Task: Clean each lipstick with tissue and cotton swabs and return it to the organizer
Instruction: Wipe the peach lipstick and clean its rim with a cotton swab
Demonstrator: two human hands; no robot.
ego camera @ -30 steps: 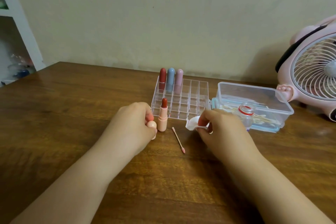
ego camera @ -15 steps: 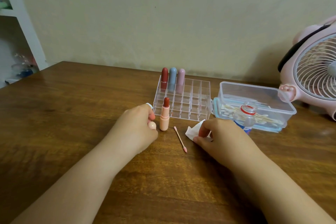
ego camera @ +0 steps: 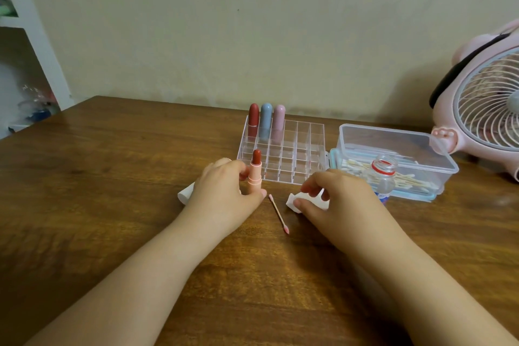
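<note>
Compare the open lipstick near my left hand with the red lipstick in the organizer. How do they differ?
The open lipstick has no cap on, and its dark red bullet shows; the red lipstick is capped. The open lipstick stands on the table, its tube peach; the red lipstick stands in the organizer. Both are upright.

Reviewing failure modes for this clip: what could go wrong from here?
1. The uncapped lipstick stands upright at the left hand; a nudge could tip it and smear the table.
2. The used cotton swab lies between both hands and could be swept off.
3. The open bottle beside the right hand could be knocked over.
</note>
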